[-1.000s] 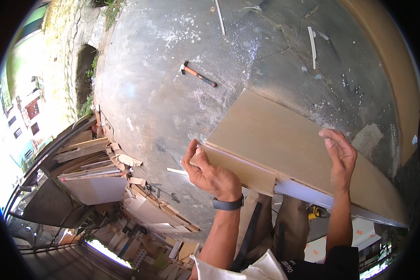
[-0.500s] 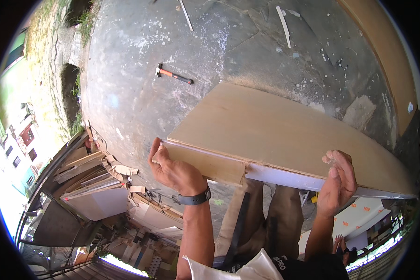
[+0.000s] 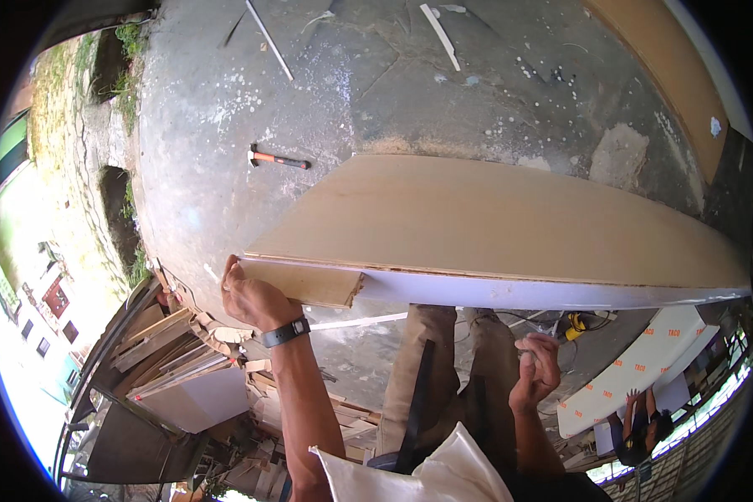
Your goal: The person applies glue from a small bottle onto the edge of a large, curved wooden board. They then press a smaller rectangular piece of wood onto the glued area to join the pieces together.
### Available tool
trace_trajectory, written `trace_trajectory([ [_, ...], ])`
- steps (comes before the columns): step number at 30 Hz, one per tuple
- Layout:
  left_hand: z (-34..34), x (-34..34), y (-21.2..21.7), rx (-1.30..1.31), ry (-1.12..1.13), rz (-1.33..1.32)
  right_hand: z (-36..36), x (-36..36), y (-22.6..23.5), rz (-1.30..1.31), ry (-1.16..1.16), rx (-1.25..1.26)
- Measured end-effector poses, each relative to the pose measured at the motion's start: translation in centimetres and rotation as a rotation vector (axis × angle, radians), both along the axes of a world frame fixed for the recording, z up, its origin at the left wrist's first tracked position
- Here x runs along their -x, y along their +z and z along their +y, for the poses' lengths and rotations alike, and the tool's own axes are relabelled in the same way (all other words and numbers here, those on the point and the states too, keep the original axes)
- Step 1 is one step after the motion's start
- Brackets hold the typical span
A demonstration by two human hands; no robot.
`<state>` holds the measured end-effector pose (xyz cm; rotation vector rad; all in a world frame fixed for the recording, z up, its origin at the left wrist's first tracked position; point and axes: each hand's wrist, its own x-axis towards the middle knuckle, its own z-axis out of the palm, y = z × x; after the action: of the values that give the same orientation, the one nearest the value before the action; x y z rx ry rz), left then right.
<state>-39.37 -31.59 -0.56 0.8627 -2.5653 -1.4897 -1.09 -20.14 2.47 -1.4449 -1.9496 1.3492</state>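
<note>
A large plywood panel with a pale lilac edge face lies across the view in front of my legs. At its left end my left hand is closed around the corner, gripping a short plywood strip that lies against the lilac edge. A dark watch sits on that wrist. My right hand is apart from the panel, below its near edge, with fingers curled in. Something small may be between its thumb and fingertips; I cannot make it out.
A claw hammer with an orange and black handle lies on the concrete floor beyond the panel. Thin white strips lie farther off. Scrap boards are stacked at left. A yellow tool and another person are at right.
My right hand has moved down and away from the panel's edge, toward my body. My left hand keeps its hold on the strip. The view has shifted, so the panel sits flatter across it.
</note>
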Motion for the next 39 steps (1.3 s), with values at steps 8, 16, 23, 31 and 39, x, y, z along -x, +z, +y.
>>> trace_trajectory([
  [8, -5.6, 5.1, -2.3, 0.48, -0.248, -0.122, -4.8, -18.5, -17.8, 0.081, -0.877, 0.47],
  [16, -6.3, 10.1, -3.1, 0.586, -0.438, -0.173, -5.3, -32.6, -44.8, 0.503, -0.781, 0.038],
  [23, -8.0, 13.8, -1.2, 0.074, -0.412, -0.407, 2.3, -33.4, -53.8, -0.323, -0.59, 0.0],
  [31, -5.9, 11.4, 1.6, -0.045, -0.24, -0.368, 3.6, -27.6, -58.2, -0.523, -0.185, 0.091],
  [39, -7.9, 12.4, 1.9, -0.044, -0.402, -0.432, 3.2, -25.0, -66.0, -0.604, -0.072, 0.192],
])
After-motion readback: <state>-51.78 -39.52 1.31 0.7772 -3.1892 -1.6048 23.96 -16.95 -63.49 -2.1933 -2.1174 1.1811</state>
